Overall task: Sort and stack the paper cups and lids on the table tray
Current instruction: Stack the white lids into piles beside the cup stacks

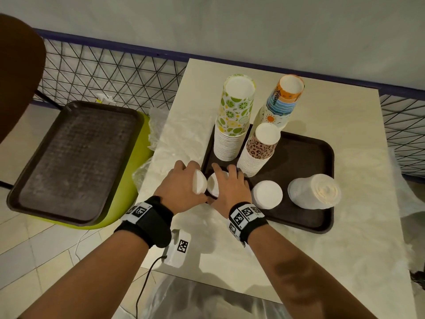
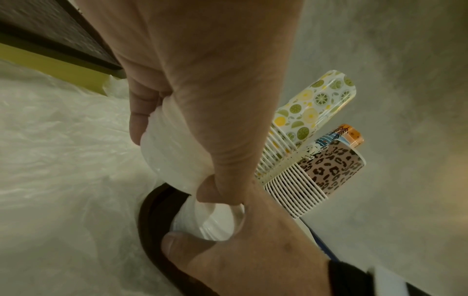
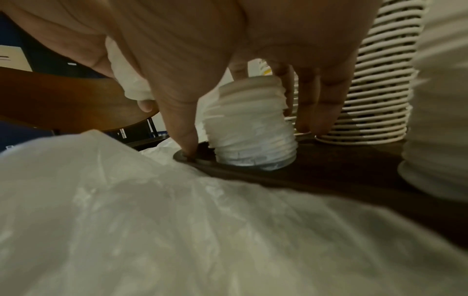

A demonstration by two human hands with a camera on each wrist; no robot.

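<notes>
On the brown tray (image 1: 299,157) stand three cup stacks: lime-print (image 1: 232,120), sun-print (image 1: 279,104) and leopard-print (image 1: 259,150). My left hand (image 1: 184,180) grips a short stack of white lids (image 1: 199,183) (image 2: 174,156), tilted, just over the tray's near-left corner. Beside it a second white lid stack (image 1: 212,186) (image 3: 250,128) stands on the tray. My right hand (image 1: 230,185) hovers over that stack, with straight thumb (image 3: 182,130) and fingers (image 3: 316,100) on either side, tips down on the tray. Another white lid stack (image 1: 266,194) and a wrapped clear lid stack (image 1: 315,191) sit to the right.
The tray lies on a pale table (image 1: 322,249) with crinkled clear plastic (image 3: 177,220) along its left and near sides. A white tagged device (image 1: 179,247) with a cable sits at the near edge. A second brown tray (image 1: 76,162) rests on a green chair at left; a wire fence runs behind.
</notes>
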